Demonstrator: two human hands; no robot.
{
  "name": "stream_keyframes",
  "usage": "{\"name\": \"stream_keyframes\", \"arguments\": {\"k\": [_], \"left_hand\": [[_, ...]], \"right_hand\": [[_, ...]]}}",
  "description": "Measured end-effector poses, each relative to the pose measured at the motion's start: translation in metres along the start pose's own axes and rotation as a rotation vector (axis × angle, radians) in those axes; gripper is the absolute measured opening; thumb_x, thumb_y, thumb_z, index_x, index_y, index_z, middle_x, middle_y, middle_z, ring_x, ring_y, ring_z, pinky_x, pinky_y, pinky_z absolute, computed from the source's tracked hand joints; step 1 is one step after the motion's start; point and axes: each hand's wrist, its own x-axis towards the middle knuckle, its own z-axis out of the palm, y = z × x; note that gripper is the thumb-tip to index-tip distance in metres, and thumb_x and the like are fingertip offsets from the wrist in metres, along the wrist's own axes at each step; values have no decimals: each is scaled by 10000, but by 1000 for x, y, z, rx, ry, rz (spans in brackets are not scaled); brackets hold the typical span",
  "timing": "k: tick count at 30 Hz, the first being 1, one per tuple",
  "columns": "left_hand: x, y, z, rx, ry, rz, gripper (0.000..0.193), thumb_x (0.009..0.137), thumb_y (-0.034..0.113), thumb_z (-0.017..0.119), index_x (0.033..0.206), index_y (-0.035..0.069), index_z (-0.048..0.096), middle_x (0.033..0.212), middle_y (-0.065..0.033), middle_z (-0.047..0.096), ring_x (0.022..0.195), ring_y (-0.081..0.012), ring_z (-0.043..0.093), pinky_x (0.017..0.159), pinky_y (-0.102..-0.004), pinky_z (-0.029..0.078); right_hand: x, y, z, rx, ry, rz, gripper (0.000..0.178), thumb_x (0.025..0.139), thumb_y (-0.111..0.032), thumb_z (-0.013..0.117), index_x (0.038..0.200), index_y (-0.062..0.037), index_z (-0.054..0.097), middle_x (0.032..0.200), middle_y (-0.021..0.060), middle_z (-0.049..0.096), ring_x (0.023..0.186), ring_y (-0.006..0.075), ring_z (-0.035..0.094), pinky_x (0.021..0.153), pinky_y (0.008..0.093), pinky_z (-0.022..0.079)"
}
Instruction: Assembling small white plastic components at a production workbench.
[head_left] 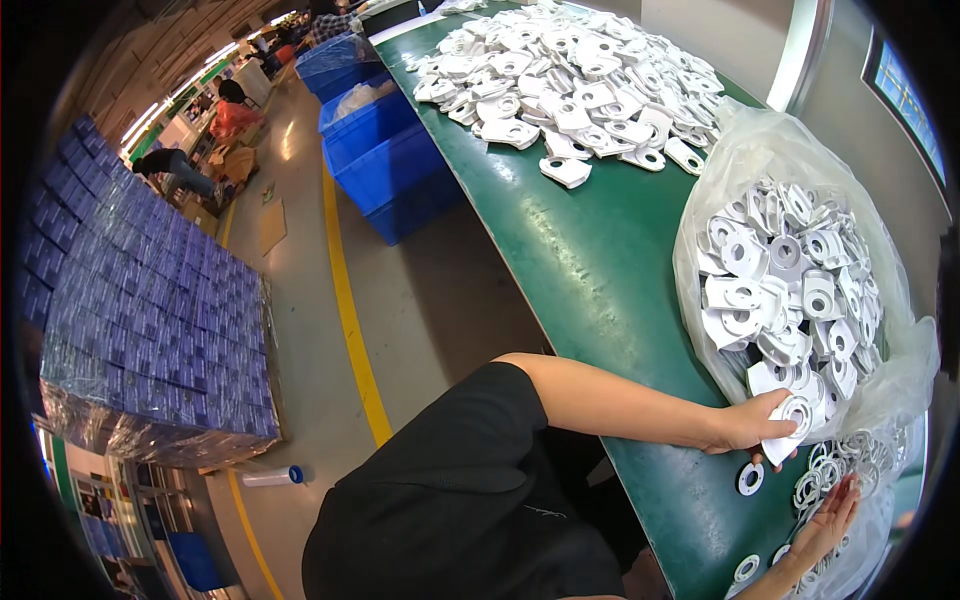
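Observation:
My left hand [748,425] grips a white plastic part [787,436] with a round hole and a flared flat end, just at the near edge of a clear plastic bag [705,215]. That bag is heaped with similar white parts [742,255]. Lower right, my right hand [826,522] reaches with outstretched fingers among white rings [822,470] lying on clear plastic; its fingertips are beside them, and no held ring can be made out. A single loose ring [750,478] lies on the green table between my hands, and another ring [746,568] sits near the table's edge.
The green-topped table [560,255] carries a large pile of white parts [590,85] at its far end. Blue bins [385,165] stand on the floor beyond its left edge. A wrapped stack of purple boxes [160,330] is at left. A screen [905,100] hangs at right.

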Motion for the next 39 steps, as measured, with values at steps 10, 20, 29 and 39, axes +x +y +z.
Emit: {"name": "stream_keyframes", "arguments": {"k": [10, 20, 29, 39], "left_hand": [[-4, 5, 9, 52, 88, 108, 743, 707, 35, 751, 1309, 64, 317, 1002, -57, 573, 818, -126, 603, 560, -256, 522], [-8, 9, 10, 103, 109, 98, 767, 639, 13, 750, 1295, 35, 353, 1018, -58, 570, 857, -123, 584, 658, -271, 519], [-4, 4, 10, 278, 188, 441, 804, 634, 41, 738, 1331, 32, 337, 1082, -61, 562, 928, -110, 558, 836, -268, 474], [-6, -1, 10, 300, 130, 359, 648, 720, 37, 697, 1278, 37, 369, 1053, -80, 575, 839, -118, 590, 699, -259, 508]], "right_hand": [[-77, 9, 90, -939, -476, -253, 191, 940, -76, 550, 1107, -6, 610, 843, -8, 549, 702, 43, 463, 594, 193, 375], [-80, 27, 89, -584, -312, -154, 220, 935, -91, 580, 1127, 16, 585, 953, 25, 591, 825, 44, 544, 704, 171, 420], [-75, 24, 84, -491, -324, 99, 145, 907, -117, 621, 1015, -25, 592, 888, 5, 610, 730, 32, 522, 604, 160, 385], [-65, 25, 69, -513, -254, 14, 136, 943, -96, 567, 1032, 0, 602, 919, 20, 606, 807, 77, 560, 707, 192, 444]]}}
